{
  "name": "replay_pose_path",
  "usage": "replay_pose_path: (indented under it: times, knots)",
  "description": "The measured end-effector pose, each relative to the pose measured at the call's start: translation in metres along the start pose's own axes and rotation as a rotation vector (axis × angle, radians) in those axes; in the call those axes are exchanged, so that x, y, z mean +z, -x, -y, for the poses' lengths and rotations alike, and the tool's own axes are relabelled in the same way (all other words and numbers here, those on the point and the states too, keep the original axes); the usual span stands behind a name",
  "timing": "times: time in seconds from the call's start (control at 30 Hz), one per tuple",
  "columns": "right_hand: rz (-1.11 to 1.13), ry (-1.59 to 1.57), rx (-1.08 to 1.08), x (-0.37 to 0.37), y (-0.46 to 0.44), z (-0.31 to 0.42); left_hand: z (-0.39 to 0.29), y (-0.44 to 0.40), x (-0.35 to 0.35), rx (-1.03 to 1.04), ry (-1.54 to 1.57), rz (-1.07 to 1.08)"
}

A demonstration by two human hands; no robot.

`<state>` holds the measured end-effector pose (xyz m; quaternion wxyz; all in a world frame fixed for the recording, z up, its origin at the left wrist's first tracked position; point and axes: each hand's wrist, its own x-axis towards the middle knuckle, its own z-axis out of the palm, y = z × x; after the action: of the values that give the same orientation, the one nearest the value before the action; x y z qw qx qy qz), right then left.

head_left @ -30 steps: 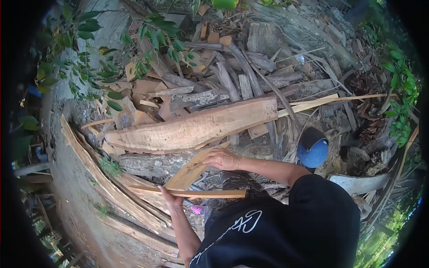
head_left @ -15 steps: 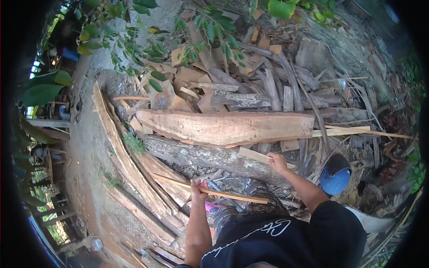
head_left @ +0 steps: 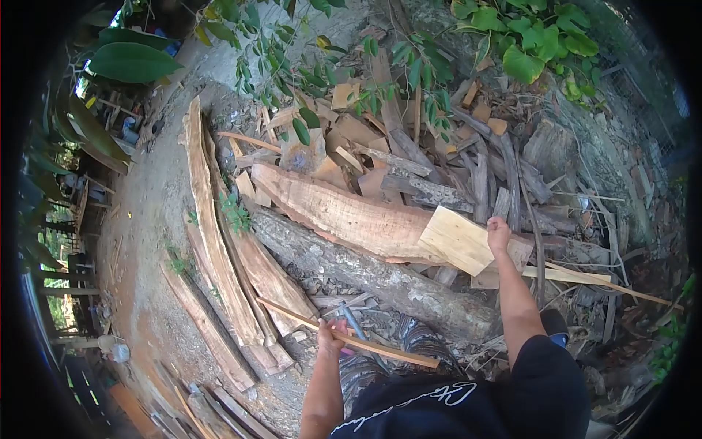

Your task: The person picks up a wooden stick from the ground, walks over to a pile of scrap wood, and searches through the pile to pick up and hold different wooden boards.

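Note:
My left hand is closed around a long, narrow wooden strip, which slants across in front of my legs. Out ahead on the right, my right hand grips the right edge of a pale, flat wooden board. That board is over the right part of a long, bark-edged plank and hides some of it. The fingertips of my right hand are hard to make out.
A thick log lies between my legs and the plank. Behind the plank is a heap of scrap wood. Long slabs lie on the left. Leafy branches hang overhead. A blue object is beside my right shoulder.
The board in my right hand has moved forward from near my legs, over the plank, and its broad face now shows. My left hand still holds the strip. The view has turned.

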<state>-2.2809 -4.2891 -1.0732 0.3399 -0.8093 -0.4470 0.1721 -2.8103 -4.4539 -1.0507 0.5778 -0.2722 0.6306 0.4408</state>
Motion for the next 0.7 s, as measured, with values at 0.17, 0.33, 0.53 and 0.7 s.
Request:
replay_pose_path:
  times: [0.17,0.33,0.53,0.7]
  knots:
    - [0.076,-0.170,0.185,0.010,0.010,0.020,0.008,-0.029,-0.016,-0.019,0.071,-0.028]
    - [0.621,-0.186,0.071,0.044,0.114,0.067,0.026,-0.024,0.006,0.002,0.056,0.016]
    - [1.011,0.116,-0.113,0.090,0.141,0.083,0.039,-0.037,0.023,-0.037,0.021,0.122]
    - [0.838,0.298,-0.201,0.159,0.080,0.082,0.063,-0.059,0.007,-0.064,0.027,0.137]
